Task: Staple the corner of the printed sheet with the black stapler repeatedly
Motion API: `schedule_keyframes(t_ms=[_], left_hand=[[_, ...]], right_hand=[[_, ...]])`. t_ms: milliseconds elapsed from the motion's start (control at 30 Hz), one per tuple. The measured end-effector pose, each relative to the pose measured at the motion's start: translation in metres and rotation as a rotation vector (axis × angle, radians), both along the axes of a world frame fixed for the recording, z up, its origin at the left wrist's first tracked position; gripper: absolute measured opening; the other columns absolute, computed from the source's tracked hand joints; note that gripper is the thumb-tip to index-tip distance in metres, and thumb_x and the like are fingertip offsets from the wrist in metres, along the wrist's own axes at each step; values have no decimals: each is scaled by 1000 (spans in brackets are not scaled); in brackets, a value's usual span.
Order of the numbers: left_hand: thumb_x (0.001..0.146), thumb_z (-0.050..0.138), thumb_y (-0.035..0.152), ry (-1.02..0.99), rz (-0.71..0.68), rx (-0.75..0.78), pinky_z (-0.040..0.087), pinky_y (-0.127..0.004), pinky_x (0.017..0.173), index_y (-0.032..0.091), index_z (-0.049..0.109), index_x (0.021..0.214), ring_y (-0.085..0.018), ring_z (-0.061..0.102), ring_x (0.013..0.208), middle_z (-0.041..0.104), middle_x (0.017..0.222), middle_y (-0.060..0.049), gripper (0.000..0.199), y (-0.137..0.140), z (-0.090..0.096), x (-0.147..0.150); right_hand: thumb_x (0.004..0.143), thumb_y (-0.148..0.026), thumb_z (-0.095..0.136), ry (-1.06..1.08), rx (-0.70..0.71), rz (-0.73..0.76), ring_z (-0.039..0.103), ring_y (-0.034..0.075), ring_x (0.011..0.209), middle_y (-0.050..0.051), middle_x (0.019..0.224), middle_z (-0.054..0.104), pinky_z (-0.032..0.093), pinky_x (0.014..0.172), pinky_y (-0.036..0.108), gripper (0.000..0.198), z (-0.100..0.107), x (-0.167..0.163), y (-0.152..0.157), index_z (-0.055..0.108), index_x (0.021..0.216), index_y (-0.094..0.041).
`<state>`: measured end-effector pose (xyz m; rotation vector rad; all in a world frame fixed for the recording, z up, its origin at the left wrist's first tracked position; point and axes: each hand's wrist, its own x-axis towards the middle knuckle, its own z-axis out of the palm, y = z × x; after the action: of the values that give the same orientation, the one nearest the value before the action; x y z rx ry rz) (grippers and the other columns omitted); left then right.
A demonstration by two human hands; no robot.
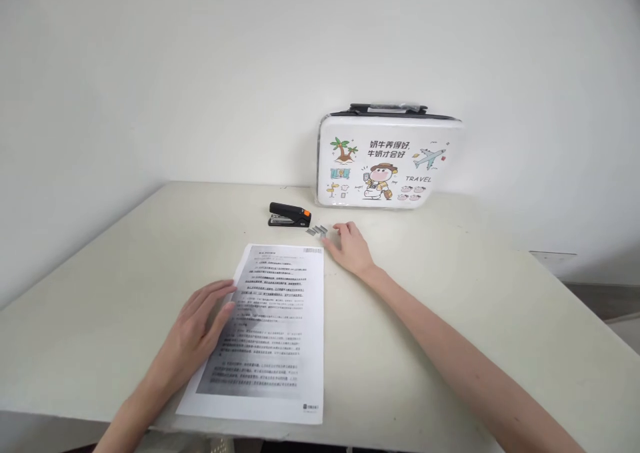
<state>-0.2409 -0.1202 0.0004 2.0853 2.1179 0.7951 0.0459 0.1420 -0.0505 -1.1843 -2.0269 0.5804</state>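
Plenty of room at the left, but a tight spot by the stapler (pixel 290 215).
From here I see a big bare patch of worktop (pixel 125 259) left of the stapler, wide enough for a grip to slide through. The right arm (pixel 440 346) lies slantwise and blocks the straight way in from the right. Between it and the paper (pixel 277 333) is a bare strip, widest near the front. The big white case (pixel 387 166) stands behind the right grip (pixel 351 247) like a wall. Little staples (pixel 317 230) sit squeezed between that grip and the stapler.
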Motion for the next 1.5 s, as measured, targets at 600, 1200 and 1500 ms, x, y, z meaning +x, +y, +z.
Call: schedule_keyframes(t_ms=[600, 1200, 1500], left_hand=[[110, 46, 46, 108, -44, -5, 49, -53, 116, 28, 60, 140, -31, 53, 145, 61, 152, -7, 38, -10, -12, -1], [109, 51, 42, 25, -20, 68, 50, -52, 114, 27, 68, 127, -30, 58, 136, 69, 138, -8, 29, 3, 2, 10], [104, 56, 25, 140, -25, 13, 49, -45, 105, 20, 68, 117, -27, 66, 112, 73, 112, -9, 19, 153, 11, 63]], right_hand=[[109, -36, 45, -666, 214, 330, 71, 30, 88, 16, 112, 71, 45, 72, 36, 22, 25, -23, 43, 59, 116, -20], [96, -64, 62, 177, -142, 265, 61, 25, 83, 5, 92, 68, 51, 84, 40, 39, 5, 2, 34, 65, 97, -25], [85, -68, 75, 958, -715, 323, 52, 18, 67, 2, 80, 57, 50, 64, 35, 44, 13, 4, 30, 58, 84, -27]])
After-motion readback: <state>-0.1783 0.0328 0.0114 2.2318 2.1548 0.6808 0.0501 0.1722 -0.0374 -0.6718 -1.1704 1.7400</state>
